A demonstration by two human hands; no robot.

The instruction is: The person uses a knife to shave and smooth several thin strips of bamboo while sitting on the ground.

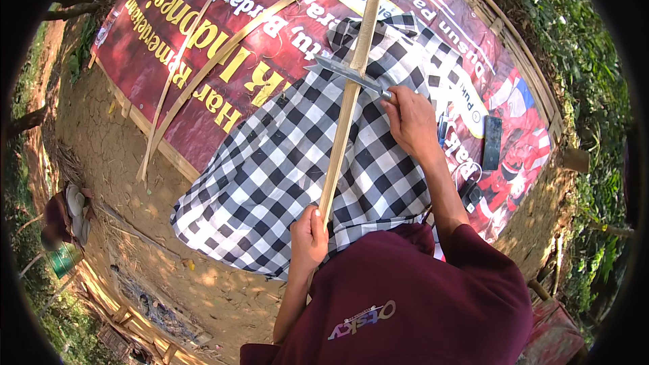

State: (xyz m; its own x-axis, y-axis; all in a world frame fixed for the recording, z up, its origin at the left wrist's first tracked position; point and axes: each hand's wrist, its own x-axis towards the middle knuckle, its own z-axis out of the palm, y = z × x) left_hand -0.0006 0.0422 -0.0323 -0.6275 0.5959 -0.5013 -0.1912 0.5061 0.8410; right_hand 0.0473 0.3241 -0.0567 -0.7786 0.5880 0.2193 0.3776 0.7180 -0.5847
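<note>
My left hand (309, 238) is closed round the near end of a split bamboo strip (341, 138). The strip runs away from me, its far end resting over the banner. In my right hand (411, 120) is the handle of a knife (341, 69). Its grey blade lies across the strip, touching it well beyond the middle, with the tip toward the left. Beneath both hands a black-and-white checkered cloth (270, 176) is spread out, rumpled at its far end.
A red printed banner (182, 0) covers the bamboo platform. Long thin bamboo strips (223, 51) lie across its left part. To the right are a dark rectangular block (492, 143) and a small black device (471, 196) with a cable. What looks like a person (76, 213) is at far left, by a green container (62, 261).
</note>
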